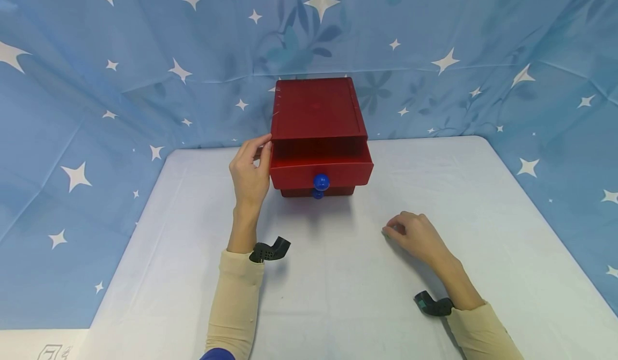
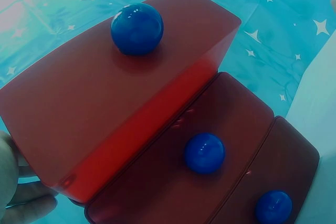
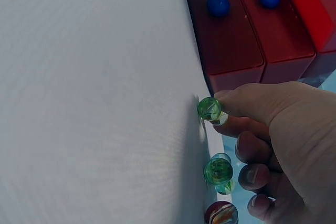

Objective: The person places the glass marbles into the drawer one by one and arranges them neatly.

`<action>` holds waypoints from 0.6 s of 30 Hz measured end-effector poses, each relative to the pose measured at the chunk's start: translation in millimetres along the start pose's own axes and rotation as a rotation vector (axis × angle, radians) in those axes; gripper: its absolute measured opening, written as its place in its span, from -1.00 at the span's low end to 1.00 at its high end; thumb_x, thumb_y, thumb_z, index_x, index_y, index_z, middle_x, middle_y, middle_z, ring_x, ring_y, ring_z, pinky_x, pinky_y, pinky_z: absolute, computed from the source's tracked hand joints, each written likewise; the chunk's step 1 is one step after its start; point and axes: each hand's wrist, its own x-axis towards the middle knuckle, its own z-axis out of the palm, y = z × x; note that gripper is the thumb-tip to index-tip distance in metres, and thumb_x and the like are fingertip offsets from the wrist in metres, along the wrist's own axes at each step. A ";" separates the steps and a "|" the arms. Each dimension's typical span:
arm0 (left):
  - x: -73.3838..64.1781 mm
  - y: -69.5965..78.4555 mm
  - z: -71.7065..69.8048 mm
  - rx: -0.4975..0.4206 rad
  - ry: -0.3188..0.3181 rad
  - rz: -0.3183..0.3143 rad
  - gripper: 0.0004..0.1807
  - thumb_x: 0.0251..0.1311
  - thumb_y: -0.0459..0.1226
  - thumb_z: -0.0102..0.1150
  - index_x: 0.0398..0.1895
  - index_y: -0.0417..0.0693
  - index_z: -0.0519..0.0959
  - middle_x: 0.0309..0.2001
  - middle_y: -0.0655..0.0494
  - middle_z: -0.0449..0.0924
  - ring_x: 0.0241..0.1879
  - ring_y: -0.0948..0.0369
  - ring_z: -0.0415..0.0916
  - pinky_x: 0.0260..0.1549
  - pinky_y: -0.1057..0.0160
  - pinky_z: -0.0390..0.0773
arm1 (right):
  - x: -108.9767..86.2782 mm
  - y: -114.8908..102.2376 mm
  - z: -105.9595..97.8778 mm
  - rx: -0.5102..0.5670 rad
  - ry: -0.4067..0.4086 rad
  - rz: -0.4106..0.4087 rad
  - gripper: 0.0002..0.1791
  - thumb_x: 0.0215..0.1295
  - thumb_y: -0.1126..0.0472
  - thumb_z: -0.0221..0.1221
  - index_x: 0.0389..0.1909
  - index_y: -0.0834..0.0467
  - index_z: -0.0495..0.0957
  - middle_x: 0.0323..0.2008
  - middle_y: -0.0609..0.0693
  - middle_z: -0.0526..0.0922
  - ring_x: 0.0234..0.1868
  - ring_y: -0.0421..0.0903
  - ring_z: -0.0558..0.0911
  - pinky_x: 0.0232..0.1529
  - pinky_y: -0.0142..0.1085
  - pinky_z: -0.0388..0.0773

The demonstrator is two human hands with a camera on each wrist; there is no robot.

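A red drawer cabinet (image 1: 316,108) stands at the far middle of the table with its top drawer (image 1: 299,176) pulled out. My left hand (image 1: 250,175) rests against the cabinet's left side, its fingers partly hidden there. In the left wrist view those fingers (image 2: 31,203) appear at the drawer's lower left corner. To the right of the cabinet and nearer, my right hand (image 1: 417,236) is low over the table. Its thumb and index finger pinch a green glass marble (image 3: 210,108). More marbles lie beside the fingers, among them a green one (image 3: 218,171) and a multicoloured one (image 3: 221,213).
Two lower drawers, each with a blue knob (image 2: 205,153), are closed beneath the top one. A white cloth (image 1: 328,274) covers the table. Behind and at both sides hangs a blue curtain (image 1: 145,43) with white stars.
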 end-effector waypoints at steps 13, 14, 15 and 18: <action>-0.1 0.2 -0.3 0.003 -0.005 -0.008 -0.75 0.40 -0.27 0.15 0.01 -0.18 0.70 -0.08 -0.08 0.73 -0.19 0.10 0.70 -0.10 0.22 0.71 | -1.7 -0.9 -0.9 0.024 0.022 0.038 -0.85 0.27 0.19 0.32 -0.25 0.20 0.71 -0.49 -0.08 0.62 -0.44 -0.19 0.48 -0.39 -0.32 0.49; -0.1 0.3 -0.5 0.003 -0.006 -0.009 -0.75 0.40 -0.27 0.15 0.01 -0.18 0.69 -0.08 -0.08 0.73 -0.19 0.10 0.70 -0.10 0.22 0.71 | -1.9 -1.3 -1.1 0.027 0.023 0.042 -0.84 0.28 0.19 0.32 -0.24 0.20 0.71 -0.48 -0.07 0.63 -0.44 -0.19 0.49 -0.39 -0.32 0.50; -0.2 0.5 -0.6 0.003 -0.007 -0.010 -0.75 0.40 -0.27 0.15 0.01 -0.18 0.69 -0.08 -0.08 0.73 -0.19 0.10 0.70 -0.10 0.22 0.71 | -2.1 -1.7 -1.5 0.029 0.025 0.046 -0.84 0.28 0.19 0.32 -0.23 0.20 0.70 -0.48 -0.07 0.65 -0.43 -0.19 0.50 -0.39 -0.33 0.51; -0.4 0.8 -0.9 0.003 -0.008 -0.013 -0.75 0.41 -0.26 0.15 0.01 -0.18 0.69 -0.08 -0.08 0.73 -0.19 0.10 0.70 -0.10 0.22 0.71 | -2.2 -2.3 -2.0 0.034 0.029 0.049 -0.83 0.28 0.19 0.31 -0.22 0.21 0.70 -0.47 -0.06 0.68 -0.45 -0.20 0.50 -0.42 -0.36 0.50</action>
